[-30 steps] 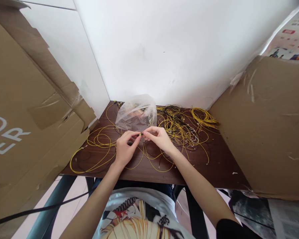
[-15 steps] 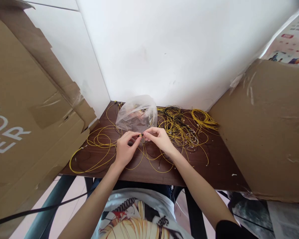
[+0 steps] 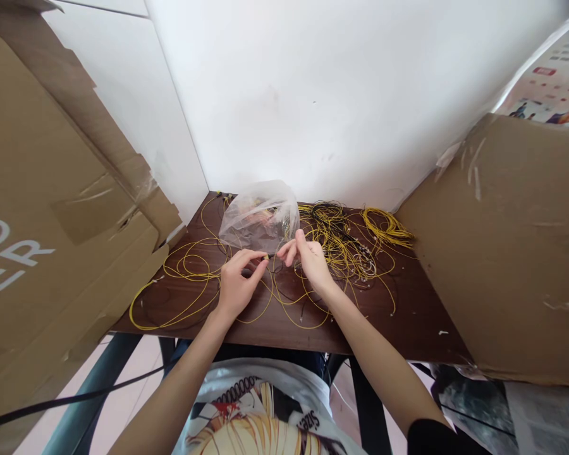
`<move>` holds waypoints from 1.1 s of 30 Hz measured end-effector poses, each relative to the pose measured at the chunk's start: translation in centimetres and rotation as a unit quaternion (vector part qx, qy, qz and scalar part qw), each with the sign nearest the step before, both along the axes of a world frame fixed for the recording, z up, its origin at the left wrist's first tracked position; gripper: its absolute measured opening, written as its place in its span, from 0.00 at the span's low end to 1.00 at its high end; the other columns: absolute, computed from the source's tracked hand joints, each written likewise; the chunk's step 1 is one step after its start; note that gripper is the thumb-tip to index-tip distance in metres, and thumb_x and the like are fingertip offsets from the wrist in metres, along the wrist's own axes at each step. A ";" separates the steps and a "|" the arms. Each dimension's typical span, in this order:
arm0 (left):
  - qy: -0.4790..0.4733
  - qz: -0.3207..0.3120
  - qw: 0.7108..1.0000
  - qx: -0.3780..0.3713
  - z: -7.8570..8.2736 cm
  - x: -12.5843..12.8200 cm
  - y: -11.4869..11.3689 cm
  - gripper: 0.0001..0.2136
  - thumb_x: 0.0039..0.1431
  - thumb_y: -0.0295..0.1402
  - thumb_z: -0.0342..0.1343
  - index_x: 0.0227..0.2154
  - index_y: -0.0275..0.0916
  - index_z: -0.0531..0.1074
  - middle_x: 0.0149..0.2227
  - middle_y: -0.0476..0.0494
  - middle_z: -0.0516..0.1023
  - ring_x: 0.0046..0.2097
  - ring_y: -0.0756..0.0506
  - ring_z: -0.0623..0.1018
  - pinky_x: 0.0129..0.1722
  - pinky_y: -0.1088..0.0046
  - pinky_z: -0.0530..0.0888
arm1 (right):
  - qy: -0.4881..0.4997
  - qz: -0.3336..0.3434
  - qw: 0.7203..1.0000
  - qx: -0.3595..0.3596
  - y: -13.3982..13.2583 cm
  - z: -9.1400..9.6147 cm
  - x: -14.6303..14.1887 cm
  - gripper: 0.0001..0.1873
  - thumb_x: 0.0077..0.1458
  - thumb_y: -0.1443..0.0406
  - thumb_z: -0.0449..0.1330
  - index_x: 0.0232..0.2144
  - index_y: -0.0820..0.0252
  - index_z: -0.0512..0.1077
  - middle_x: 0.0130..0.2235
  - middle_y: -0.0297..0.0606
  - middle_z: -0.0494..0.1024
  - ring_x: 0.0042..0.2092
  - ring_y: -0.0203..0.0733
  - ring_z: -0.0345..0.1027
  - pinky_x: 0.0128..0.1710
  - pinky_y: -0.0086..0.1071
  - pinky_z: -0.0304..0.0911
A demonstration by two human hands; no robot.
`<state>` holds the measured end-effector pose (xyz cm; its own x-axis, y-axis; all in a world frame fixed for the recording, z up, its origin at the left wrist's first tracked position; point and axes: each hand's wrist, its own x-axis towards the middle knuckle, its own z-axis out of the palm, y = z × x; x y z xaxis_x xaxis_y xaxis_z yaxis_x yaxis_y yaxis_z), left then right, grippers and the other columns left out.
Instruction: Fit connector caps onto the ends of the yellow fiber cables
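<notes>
1 small yellow-and-black plug point(image 3: 268, 256) is pinched between thumb and finger of the left hand point(image 3: 238, 282), its long axis running roughly sideways towards the right hand point(image 3: 312, 262). That hand is loosely open, thumb raised, fingertips just beside the plug's dark end; whether they touch is unclear. Just beyond lies a clear bag point(image 3: 253, 218); tangled wires point(image 3: 334, 220) crowd its right. Bare table point(image 3: 422, 322) shows towards the front right edge.

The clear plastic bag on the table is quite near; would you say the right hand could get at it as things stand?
Probably yes: the right hand is just in front of the plastic bag, its fingers look loosely open, and nothing solid seems to stand between them.
</notes>
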<state>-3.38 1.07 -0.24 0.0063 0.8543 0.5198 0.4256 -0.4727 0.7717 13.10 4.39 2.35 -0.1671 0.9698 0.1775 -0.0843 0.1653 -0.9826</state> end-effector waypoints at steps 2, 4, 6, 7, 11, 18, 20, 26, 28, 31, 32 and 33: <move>0.000 0.001 1.000 0.001 0.0 0.0 0.0 0.06 0.58 0.33 0.56 0.35 0.38 0.76 0.35 0.45 0.77 0.33 0.50 0.75 0.32 0.76 0.73 | -0.002 -0.005 1.000 0.001 0.0 0.0 0.1 0.38 0.55 0.40 0.46 0.08 0.59 0.65 0.25 0.42 0.75 0.31 0.39 0.69 0.38 0.36 0.65; 0.000 0.000 1.000 0.002 0.0 0.0 0.0 0.06 0.58 0.33 0.56 0.35 0.38 0.76 0.35 0.45 0.77 0.33 0.50 0.75 0.32 0.76 0.73 | -0.003 -0.005 1.000 0.000 0.1 0.0 0.3 0.37 0.55 0.41 0.48 0.08 0.59 0.66 0.26 0.42 0.76 0.31 0.39 0.69 0.39 0.36 0.65; -0.001 0.001 1.000 0.001 0.0 0.0 0.0 0.06 0.58 0.33 0.56 0.35 0.38 0.76 0.35 0.45 0.77 0.33 0.50 0.75 0.31 0.76 0.73 | 0.003 0.001 1.000 0.000 0.2 -0.2 0.3 0.35 0.55 0.42 0.49 0.09 0.60 0.67 0.26 0.43 0.76 0.31 0.40 0.69 0.39 0.36 0.65; -0.002 0.002 1.000 0.000 -0.1 0.0 0.0 0.06 0.58 0.33 0.57 0.35 0.38 0.76 0.35 0.45 0.77 0.33 0.50 0.75 0.31 0.76 0.73 | 0.006 0.006 1.000 -0.003 0.2 -0.3 0.3 0.35 0.55 0.43 0.49 0.10 0.60 0.69 0.26 0.43 0.76 0.32 0.40 0.69 0.38 0.36 0.65; -0.004 -0.001 1.000 -0.005 0.0 0.0 -0.1 0.06 0.58 0.32 0.57 0.35 0.38 0.76 0.35 0.45 0.77 0.32 0.51 0.75 0.32 0.76 0.73 | -0.003 0.020 0.999 -0.044 0.3 -0.8 0.1 0.31 0.53 0.43 0.52 0.16 0.62 0.73 0.26 0.42 0.76 0.29 0.38 0.68 0.30 0.31 0.63; -0.008 -0.008 1.000 0.001 0.2 0.0 -0.1 0.06 0.58 0.32 0.57 0.35 0.38 0.76 0.35 0.45 0.77 0.34 0.49 0.75 0.32 0.77 0.73 | -0.045 0.046 0.998 -0.025 -0.1 -1.0 -0.4 0.21 0.51 0.49 0.60 0.27 0.63 0.73 0.28 0.38 0.77 0.29 0.34 0.69 0.31 0.28 0.64; -0.007 -0.010 1.000 0.000 0.1 0.0 0.0 0.06 0.58 0.32 0.56 0.36 0.38 0.76 0.35 0.44 0.77 0.34 0.49 0.75 0.32 0.77 0.73 | -0.057 0.046 0.997 -0.022 -0.1 -1.0 -0.4 0.18 0.50 0.52 0.61 0.27 0.63 0.73 0.27 0.38 0.77 0.29 0.35 0.69 0.32 0.29 0.64; -0.008 -0.018 1.000 -0.001 0.1 0.0 0.0 0.06 0.58 0.31 0.57 0.36 0.38 0.76 0.35 0.45 0.77 0.34 0.50 0.75 0.32 0.77 0.73 | -0.088 0.054 0.995 -0.001 -0.1 -0.9 -0.3 0.14 0.51 0.56 0.60 0.28 0.63 0.73 0.25 0.36 0.74 0.27 0.34 0.67 0.31 0.29 0.63; -0.010 -0.019 1.000 -0.002 0.1 0.0 0.0 0.06 0.58 0.31 0.57 0.36 0.38 0.76 0.35 0.45 0.77 0.34 0.50 0.75 0.31 0.77 0.73 | -0.084 0.058 0.995 0.001 -0.2 -0.9 -0.3 0.13 0.51 0.57 0.61 0.29 0.63 0.73 0.25 0.36 0.74 0.27 0.34 0.67 0.30 0.29 0.62; -0.011 -0.019 1.000 -0.002 0.1 -0.1 0.0 0.06 0.58 0.31 0.57 0.36 0.37 0.76 0.34 0.45 0.77 0.34 0.50 0.75 0.31 0.77 0.73 | -0.080 0.060 0.995 0.002 -0.2 -0.9 -0.3 0.13 0.49 0.58 0.62 0.29 0.64 0.74 0.25 0.35 0.74 0.27 0.34 0.66 0.30 0.28 0.61; -0.011 -0.019 1.000 -0.002 0.1 -0.1 0.0 0.06 0.57 0.31 0.57 0.36 0.37 0.76 0.34 0.45 0.77 0.34 0.50 0.75 0.31 0.77 0.73 | -0.080 0.059 0.995 0.001 -0.2 -0.9 -0.3 0.12 0.48 0.58 0.63 0.29 0.64 0.74 0.26 0.35 0.74 0.27 0.33 0.66 0.30 0.28 0.61; -0.010 -0.019 1.000 -0.001 0.1 -0.1 0.1 0.06 0.57 0.31 0.57 0.36 0.37 0.76 0.34 0.45 0.76 0.34 0.50 0.75 0.31 0.77 0.73 | -0.080 0.058 0.995 -0.001 -0.2 -0.8 -0.3 0.12 0.48 0.58 0.63 0.29 0.64 0.74 0.26 0.35 0.75 0.27 0.33 0.66 0.29 0.28 0.61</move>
<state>-3.43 1.12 -0.15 0.0284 0.8546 0.5184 0.3911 -0.4868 0.7811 12.76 4.18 1.51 -0.3041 0.9426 0.1376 0.0556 0.1618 -0.9853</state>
